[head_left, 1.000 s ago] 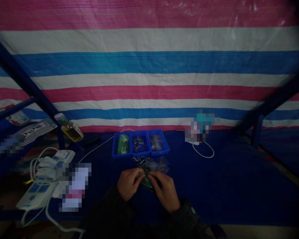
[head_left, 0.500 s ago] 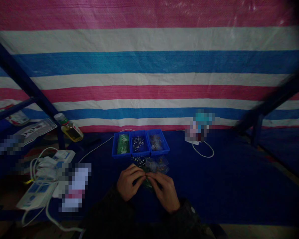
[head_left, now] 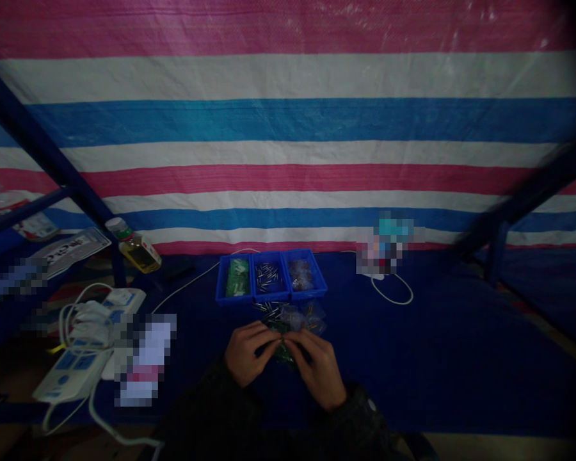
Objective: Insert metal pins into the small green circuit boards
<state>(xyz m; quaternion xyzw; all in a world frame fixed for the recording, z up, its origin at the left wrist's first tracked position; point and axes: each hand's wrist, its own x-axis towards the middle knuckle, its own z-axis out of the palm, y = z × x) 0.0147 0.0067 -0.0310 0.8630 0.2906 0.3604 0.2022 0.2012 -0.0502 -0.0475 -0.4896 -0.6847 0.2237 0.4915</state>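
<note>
My left hand (head_left: 252, 352) and my right hand (head_left: 317, 365) meet fingertip to fingertip above the table. Both pinch at a small green plastic packet (head_left: 284, 354), whose shiny film shows around and below the fingers; its exact shape is partly hidden. Just beyond the hands lie loose thin metal pins (head_left: 269, 311) and several small clear bags (head_left: 312, 317) with tiny brass-coloured parts. Behind these stand three joined blue bins: a left bin (head_left: 219, 282) with green packets, a middle bin (head_left: 271, 297) with metal pins, and a right bin (head_left: 320, 282) with small clear bags.
On the left are a white power strip (head_left: 52, 384) with tangled cables, a blurred-out object (head_left: 148, 358) and a bottle of yellow liquid (head_left: 141, 255). Another blurred item (head_left: 388, 246) with a white cord stands back right. A striped sheet (head_left: 288, 121) hangs behind the blue table (head_left: 436, 358).
Almost nothing differs. Both hands keep the same pinch in the same place, with only a very slight shift of the fingers.
</note>
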